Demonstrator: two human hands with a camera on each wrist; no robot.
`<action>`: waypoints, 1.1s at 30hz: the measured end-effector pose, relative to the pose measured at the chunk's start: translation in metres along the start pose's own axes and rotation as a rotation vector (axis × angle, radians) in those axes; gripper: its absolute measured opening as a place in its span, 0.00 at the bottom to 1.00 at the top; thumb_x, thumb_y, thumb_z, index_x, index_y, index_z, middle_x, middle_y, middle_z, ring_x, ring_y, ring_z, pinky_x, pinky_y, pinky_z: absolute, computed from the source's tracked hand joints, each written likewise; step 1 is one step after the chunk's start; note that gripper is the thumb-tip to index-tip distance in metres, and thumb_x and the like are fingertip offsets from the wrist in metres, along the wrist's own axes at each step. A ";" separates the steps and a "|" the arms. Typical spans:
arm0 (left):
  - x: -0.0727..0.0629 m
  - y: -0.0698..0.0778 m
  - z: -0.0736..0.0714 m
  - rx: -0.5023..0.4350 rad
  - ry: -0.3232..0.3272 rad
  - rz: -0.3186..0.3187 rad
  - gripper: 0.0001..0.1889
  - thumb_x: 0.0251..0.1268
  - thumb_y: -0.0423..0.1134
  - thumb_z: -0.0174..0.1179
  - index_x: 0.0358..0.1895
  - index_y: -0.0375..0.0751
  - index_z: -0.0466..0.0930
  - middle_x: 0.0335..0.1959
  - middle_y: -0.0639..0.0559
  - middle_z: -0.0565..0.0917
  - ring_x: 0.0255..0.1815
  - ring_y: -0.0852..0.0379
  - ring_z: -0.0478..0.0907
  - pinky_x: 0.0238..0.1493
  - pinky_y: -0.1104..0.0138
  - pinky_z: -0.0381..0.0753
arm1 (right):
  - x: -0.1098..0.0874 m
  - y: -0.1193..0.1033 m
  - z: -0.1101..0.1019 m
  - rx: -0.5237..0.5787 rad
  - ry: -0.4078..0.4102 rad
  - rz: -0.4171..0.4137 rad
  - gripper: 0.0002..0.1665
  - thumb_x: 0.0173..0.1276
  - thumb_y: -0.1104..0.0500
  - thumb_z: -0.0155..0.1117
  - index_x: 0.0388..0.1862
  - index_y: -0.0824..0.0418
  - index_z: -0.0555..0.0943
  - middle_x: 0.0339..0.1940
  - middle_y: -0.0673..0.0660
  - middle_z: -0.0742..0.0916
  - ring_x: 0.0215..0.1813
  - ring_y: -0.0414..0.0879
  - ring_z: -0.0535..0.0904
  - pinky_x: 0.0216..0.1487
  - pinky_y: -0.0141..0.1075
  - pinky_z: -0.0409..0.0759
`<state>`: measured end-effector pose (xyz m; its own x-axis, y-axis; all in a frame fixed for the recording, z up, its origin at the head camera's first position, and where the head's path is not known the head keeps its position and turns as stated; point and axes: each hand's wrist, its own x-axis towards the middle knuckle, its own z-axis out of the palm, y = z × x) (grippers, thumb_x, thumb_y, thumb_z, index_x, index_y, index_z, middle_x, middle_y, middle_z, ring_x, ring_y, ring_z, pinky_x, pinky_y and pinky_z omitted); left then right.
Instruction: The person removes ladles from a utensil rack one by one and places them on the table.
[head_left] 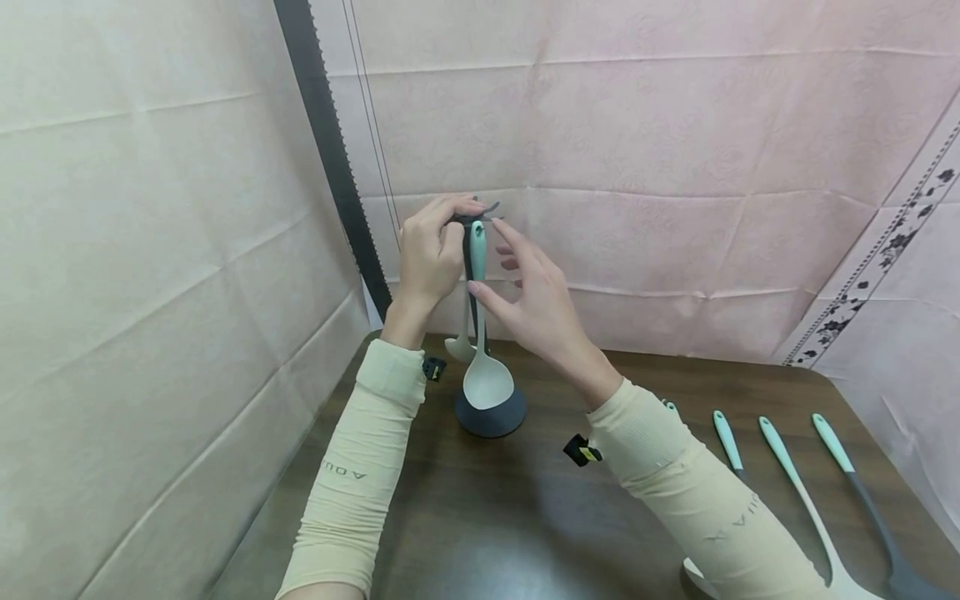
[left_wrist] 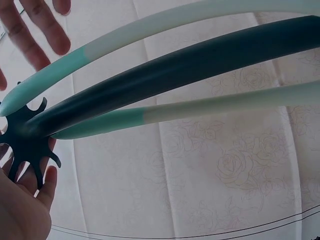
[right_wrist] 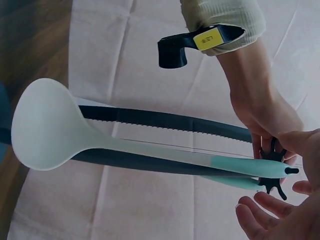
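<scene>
A dark utensil stand (head_left: 491, 423) has a round base and a crown of hooks (left_wrist: 27, 140) on its pole. My left hand (head_left: 435, 250) grips that crown from the left, its fingertips partly hidden behind the hooks. From the near hook hangs a white ladle (head_left: 487, 382) by its mint-green handle, bowl down in front of the pole. Another white utensil (head_left: 459, 348) with a mint handle hangs behind it. My right hand (head_left: 536, 300) is beside the ladle's handle, fingers spread and loosely bent, holding nothing; the index fingertip is right by the hooks.
On the right side of the brown table (head_left: 540, 508) lie several mint-handled utensils, among them a white one (head_left: 806, 492) and a dark one (head_left: 873, 504). My right sleeve (head_left: 697, 475) partly covers this group. Pale cloth (head_left: 637, 167) hangs behind the table.
</scene>
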<state>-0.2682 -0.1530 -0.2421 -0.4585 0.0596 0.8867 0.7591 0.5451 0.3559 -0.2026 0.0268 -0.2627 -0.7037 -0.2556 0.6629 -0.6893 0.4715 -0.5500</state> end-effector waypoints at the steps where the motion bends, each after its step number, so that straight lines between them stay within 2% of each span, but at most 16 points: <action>1: 0.000 0.000 0.000 -0.002 -0.001 -0.003 0.24 0.70 0.40 0.42 0.49 0.42 0.91 0.55 0.46 0.90 0.60 0.56 0.85 0.54 0.59 0.81 | 0.001 -0.001 0.001 0.002 0.000 -0.001 0.48 0.72 0.46 0.73 0.85 0.45 0.62 0.66 0.59 0.83 0.58 0.53 0.84 0.55 0.50 0.84; 6: -0.002 -0.001 0.000 -0.002 -0.001 -0.009 0.24 0.71 0.41 0.42 0.49 0.42 0.91 0.55 0.45 0.90 0.60 0.57 0.85 0.54 0.59 0.82 | 0.007 -0.004 0.006 0.019 0.007 -0.014 0.45 0.72 0.50 0.72 0.85 0.47 0.64 0.63 0.60 0.83 0.56 0.53 0.84 0.52 0.45 0.86; 10: -0.002 -0.002 0.000 0.010 -0.001 -0.010 0.24 0.70 0.41 0.42 0.49 0.42 0.91 0.56 0.46 0.89 0.60 0.57 0.85 0.54 0.59 0.82 | 0.011 -0.003 0.011 0.049 0.023 -0.023 0.44 0.73 0.55 0.71 0.84 0.50 0.64 0.60 0.62 0.83 0.53 0.55 0.86 0.50 0.46 0.87; 13: -0.003 -0.003 0.001 0.020 -0.002 -0.008 0.24 0.71 0.42 0.42 0.49 0.42 0.91 0.56 0.48 0.90 0.60 0.57 0.85 0.55 0.59 0.82 | 0.014 0.000 0.015 0.070 0.042 -0.049 0.42 0.74 0.60 0.70 0.83 0.51 0.65 0.57 0.63 0.83 0.49 0.54 0.87 0.49 0.47 0.88; 18: -0.004 -0.003 0.003 0.031 -0.001 -0.008 0.25 0.71 0.42 0.41 0.49 0.42 0.91 0.56 0.49 0.90 0.60 0.58 0.85 0.58 0.60 0.81 | 0.016 0.008 0.021 0.081 0.059 -0.106 0.42 0.73 0.66 0.68 0.82 0.53 0.65 0.54 0.64 0.82 0.44 0.52 0.87 0.46 0.42 0.88; 24: -0.003 -0.002 0.004 0.032 0.003 0.000 0.25 0.71 0.42 0.41 0.48 0.43 0.92 0.55 0.47 0.90 0.60 0.57 0.85 0.57 0.59 0.82 | 0.018 0.016 0.025 0.097 0.063 -0.142 0.40 0.73 0.66 0.68 0.81 0.54 0.66 0.52 0.62 0.82 0.41 0.51 0.87 0.44 0.39 0.88; 33: 0.000 -0.002 0.002 0.032 0.016 0.018 0.26 0.72 0.43 0.40 0.48 0.41 0.92 0.56 0.47 0.90 0.58 0.56 0.86 0.51 0.60 0.82 | 0.023 0.019 0.024 0.091 0.053 -0.152 0.40 0.73 0.61 0.70 0.79 0.54 0.65 0.39 0.59 0.86 0.37 0.49 0.89 0.40 0.39 0.88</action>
<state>-0.2711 -0.1524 -0.2438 -0.4373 0.0566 0.8975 0.7521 0.5703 0.3305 -0.2355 0.0097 -0.2703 -0.5818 -0.2724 0.7664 -0.8016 0.3517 -0.4835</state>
